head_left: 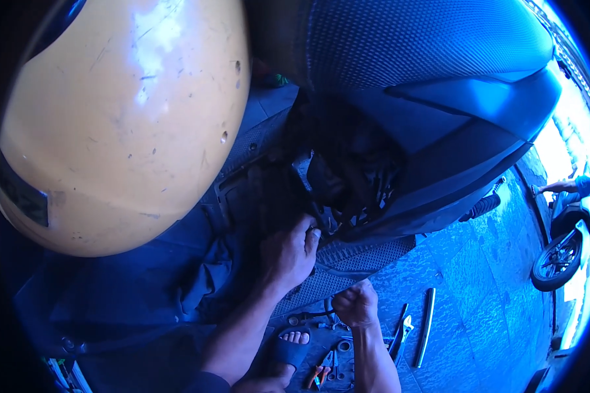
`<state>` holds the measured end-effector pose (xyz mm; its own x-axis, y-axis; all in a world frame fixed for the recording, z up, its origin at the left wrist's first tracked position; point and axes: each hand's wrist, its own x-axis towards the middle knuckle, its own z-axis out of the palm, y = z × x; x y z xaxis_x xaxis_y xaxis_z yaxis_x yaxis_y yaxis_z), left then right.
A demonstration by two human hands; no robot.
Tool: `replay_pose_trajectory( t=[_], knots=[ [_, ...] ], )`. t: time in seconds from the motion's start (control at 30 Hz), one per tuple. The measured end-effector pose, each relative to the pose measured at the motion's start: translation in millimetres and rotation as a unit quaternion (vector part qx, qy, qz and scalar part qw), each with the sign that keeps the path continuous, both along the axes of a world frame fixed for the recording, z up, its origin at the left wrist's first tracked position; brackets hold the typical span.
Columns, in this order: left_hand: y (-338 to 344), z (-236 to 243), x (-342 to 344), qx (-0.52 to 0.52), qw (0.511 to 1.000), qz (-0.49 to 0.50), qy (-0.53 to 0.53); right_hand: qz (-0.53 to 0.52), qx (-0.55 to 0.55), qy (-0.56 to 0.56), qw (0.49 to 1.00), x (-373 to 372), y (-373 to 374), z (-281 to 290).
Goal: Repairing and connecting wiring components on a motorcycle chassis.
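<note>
Where bodywork (452,141) bulges, left hand (290,257) bends, grip unclear; right hand (357,304) clenches near pliers (318,376).

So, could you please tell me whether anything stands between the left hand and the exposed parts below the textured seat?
Nothing visible does: the left hand is beside the lower edge of the exposed parts.

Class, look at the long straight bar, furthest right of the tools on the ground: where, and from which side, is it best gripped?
Probably around mid-length of the long bar, from above and slightly to its right: it is slim and straight and lies flat, while a wrench-like tool lies close on its left.
</note>
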<state>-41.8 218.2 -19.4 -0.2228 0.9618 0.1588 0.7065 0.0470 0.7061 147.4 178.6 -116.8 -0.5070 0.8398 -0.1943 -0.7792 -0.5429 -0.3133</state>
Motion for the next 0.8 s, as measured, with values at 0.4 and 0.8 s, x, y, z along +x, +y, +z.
replay_pose_trajectory(
  t=[0.4, 0.8],
  knots=[
    [3.1, 5.5, 8.0, -0.035, 0.996, 0.044, 0.068, -0.003, 0.104, -0.182, 0.978, 4.4, 0.7, 1.7],
    [10.3, 7.7, 15.5, -0.037, 0.994, 0.063, 0.082, 0.045, 0.129, -0.151, 0.979, 11.1, 12.2, 17.0]
  ],
)
